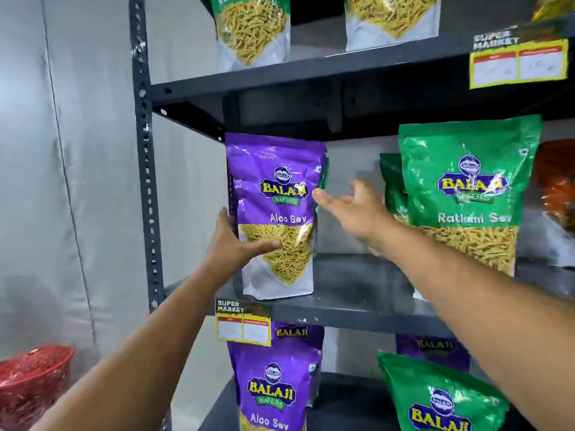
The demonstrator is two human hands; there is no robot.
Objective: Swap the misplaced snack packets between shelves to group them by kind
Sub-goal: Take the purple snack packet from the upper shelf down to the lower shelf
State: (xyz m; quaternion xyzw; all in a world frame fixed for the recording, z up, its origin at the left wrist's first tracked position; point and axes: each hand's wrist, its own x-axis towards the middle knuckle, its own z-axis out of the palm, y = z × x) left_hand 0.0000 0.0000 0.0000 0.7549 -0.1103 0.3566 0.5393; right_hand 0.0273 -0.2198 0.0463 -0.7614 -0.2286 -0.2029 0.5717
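Observation:
A purple Aloo Sev packet (273, 194) stands upright at the left end of the middle shelf (357, 312). My left hand (236, 244) grips its lower left side, thumb across the front. My right hand (354, 209) hovers with fingers spread just right of the packet, its thumb tip at the packet's right edge. A green packet edge shows behind the purple one. Green Ratlami Sev packets (466, 194) stand on the same shelf to the right. On the lower shelf stand a purple Aloo Sev packet (273, 387) and a green packet (435, 396).
The dark metal rack post (146, 181) rises at the left, beside a grey fabric wall. Price tags (242, 325) hang on the shelf edges. The top shelf holds green packets (252, 29). A red basket (31, 381) sits low at the left. An orange packet (557, 188) is at the far right.

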